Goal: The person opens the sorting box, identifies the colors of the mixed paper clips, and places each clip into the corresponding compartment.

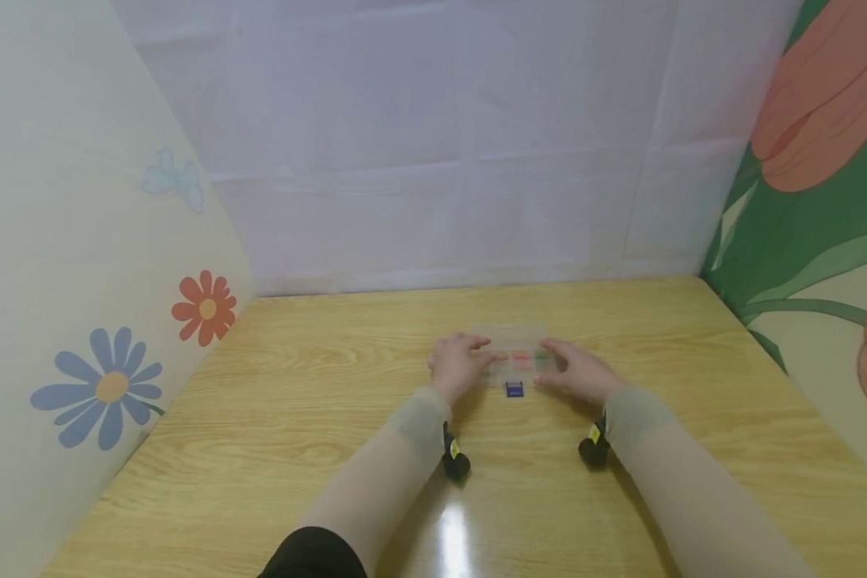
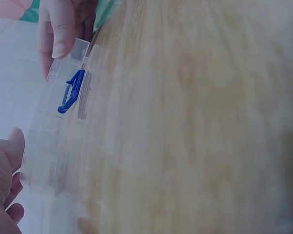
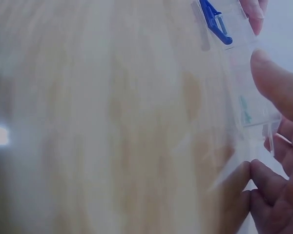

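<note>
A clear plastic compartment box [image 1: 509, 331] with a blue latch [image 1: 514, 389] on its near side lies on the table between the hands. Small red pieces [image 1: 521, 356] show through its middle, with green pieces [image 3: 246, 111] toward the right end. My left hand [image 1: 458, 365] holds the left end, thumb reaching over the box's edge. At the opposite end, my right hand [image 1: 580, 373] grips the box with the thumb at the near corner and fingers around the far side. In the left wrist view the latch [image 2: 72, 91] sticks out from the front wall.
The wood-grain table [image 1: 296, 401] extends around the box. A white cloth [image 1: 433, 160] hangs behind it, with flower-printed panels [image 1: 838, 201] on both sides. Each wrist wears a black camera mount [image 1: 457, 464].
</note>
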### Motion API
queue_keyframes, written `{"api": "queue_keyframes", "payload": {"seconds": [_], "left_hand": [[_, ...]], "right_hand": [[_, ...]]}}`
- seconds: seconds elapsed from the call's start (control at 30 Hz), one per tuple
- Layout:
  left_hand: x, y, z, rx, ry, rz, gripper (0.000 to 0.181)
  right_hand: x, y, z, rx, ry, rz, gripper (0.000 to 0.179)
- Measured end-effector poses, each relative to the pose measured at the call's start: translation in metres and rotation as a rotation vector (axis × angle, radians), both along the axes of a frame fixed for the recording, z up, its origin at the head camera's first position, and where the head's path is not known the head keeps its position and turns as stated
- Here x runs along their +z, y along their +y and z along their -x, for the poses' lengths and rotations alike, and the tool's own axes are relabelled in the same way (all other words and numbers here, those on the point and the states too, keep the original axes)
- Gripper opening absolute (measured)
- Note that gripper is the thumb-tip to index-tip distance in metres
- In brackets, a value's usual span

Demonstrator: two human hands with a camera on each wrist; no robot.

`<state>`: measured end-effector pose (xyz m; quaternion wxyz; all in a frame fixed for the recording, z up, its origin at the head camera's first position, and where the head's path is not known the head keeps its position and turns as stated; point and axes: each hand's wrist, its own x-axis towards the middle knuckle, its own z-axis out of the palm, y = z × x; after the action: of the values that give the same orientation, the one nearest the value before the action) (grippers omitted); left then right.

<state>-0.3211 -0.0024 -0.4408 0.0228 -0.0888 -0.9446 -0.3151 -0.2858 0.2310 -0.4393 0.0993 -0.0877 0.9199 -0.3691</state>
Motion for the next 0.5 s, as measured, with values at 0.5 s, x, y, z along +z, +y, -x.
{"api": "queue_keyframes", "payload": {"seconds": [0.5], "left_hand": [[0.003, -0.030, -0.006, -0.027, 0.045, 0.145, 0.039]], "right_hand": [[0.009, -0.030, 0.006, 0.081, 0.128, -0.162, 0.079]]}}
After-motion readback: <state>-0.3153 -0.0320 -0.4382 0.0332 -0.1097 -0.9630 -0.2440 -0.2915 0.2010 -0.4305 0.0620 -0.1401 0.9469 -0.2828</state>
